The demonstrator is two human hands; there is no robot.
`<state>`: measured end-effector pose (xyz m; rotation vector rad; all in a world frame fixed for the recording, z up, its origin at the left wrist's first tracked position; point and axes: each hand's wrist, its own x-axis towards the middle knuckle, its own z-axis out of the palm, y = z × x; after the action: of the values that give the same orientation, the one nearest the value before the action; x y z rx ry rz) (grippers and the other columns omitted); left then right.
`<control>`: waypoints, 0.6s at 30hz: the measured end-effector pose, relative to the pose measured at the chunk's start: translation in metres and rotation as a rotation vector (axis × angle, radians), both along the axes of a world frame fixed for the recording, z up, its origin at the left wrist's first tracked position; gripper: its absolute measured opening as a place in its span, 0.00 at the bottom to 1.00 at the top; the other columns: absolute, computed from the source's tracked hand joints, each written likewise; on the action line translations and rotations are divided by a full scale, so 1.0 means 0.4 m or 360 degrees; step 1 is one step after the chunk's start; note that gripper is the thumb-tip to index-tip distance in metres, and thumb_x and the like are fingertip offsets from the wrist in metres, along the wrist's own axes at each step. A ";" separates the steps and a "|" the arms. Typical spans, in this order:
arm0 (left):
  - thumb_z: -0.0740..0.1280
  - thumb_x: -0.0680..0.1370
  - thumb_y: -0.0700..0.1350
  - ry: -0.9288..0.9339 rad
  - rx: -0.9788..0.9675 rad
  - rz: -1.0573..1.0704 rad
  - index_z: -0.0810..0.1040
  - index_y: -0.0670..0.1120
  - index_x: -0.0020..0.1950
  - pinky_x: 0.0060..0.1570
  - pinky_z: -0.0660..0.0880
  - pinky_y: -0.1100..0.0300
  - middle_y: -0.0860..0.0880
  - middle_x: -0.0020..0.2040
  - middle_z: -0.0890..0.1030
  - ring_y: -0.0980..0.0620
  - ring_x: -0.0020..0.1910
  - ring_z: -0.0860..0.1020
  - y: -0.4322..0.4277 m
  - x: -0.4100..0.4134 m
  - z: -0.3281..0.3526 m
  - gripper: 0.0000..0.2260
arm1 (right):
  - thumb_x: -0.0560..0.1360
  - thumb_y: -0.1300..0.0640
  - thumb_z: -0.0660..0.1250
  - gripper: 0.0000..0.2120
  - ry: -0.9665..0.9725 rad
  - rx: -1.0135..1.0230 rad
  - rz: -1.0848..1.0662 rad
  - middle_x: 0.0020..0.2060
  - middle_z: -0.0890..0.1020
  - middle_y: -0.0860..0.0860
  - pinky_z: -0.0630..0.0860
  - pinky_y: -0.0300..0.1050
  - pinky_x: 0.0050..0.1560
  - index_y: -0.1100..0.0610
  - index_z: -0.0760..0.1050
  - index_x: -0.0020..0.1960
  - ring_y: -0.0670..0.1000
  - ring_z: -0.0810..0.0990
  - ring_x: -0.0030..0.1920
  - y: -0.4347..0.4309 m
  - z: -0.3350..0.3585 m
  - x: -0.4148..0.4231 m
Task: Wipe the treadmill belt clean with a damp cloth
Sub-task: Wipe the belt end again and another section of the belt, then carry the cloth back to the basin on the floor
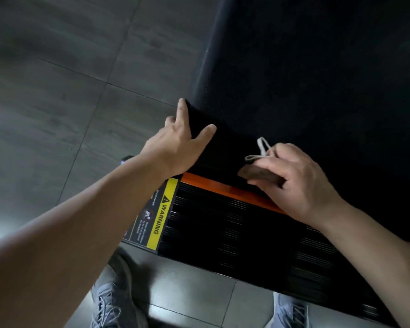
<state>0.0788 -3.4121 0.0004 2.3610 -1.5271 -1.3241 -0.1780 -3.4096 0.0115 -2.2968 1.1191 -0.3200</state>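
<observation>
A person leans over the rear end of a treadmill, where an orange strip [223,188] crosses the deck. Just beyond the strip's left end, the left hand [178,147] lies flat, fingers straight and spread, on the edge of the black treadmill belt [305,79]. Just beyond the strip's middle, the right hand [301,183] curls its fingers around a bunched brownish cloth [258,175], seemingly touching the belt. Wiping appears to be barely begun; the next move probably calls for sweeping the cloth firmly away from the strip.
</observation>
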 end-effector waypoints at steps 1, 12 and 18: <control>0.54 0.80 0.71 -0.0042 -0.0018 -0.0029 0.37 0.55 0.84 0.57 0.68 0.51 0.43 0.80 0.62 0.41 0.73 0.70 0.003 -0.005 0.003 0.41 | 0.76 0.43 0.67 0.16 0.0030 -0.0010 -0.0066 0.39 0.71 0.47 0.75 0.49 0.43 0.53 0.85 0.52 0.50 0.73 0.42 0.007 0.003 -0.028; 0.66 0.80 0.60 -0.0169 -0.0451 0.0096 0.69 0.53 0.75 0.59 0.76 0.47 0.48 0.68 0.75 0.45 0.64 0.76 0.043 -0.003 0.060 0.25 | 0.79 0.44 0.66 0.10 0.0115 0.0266 -0.0916 0.44 0.77 0.43 0.69 0.29 0.41 0.49 0.79 0.53 0.41 0.77 0.44 0.049 0.106 -0.121; 0.66 0.81 0.56 -0.0173 -0.0687 0.0288 0.78 0.52 0.68 0.59 0.76 0.52 0.53 0.62 0.79 0.52 0.60 0.79 0.126 0.033 0.163 0.17 | 0.78 0.44 0.65 0.15 -0.0019 0.0355 -0.0737 0.51 0.78 0.45 0.72 0.27 0.49 0.52 0.79 0.59 0.42 0.78 0.52 0.073 0.187 -0.008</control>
<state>0.0920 -3.3618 0.0654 2.2511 -1.4082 -0.7485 -0.1813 -3.3805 0.0863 -1.8252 1.5910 -0.3606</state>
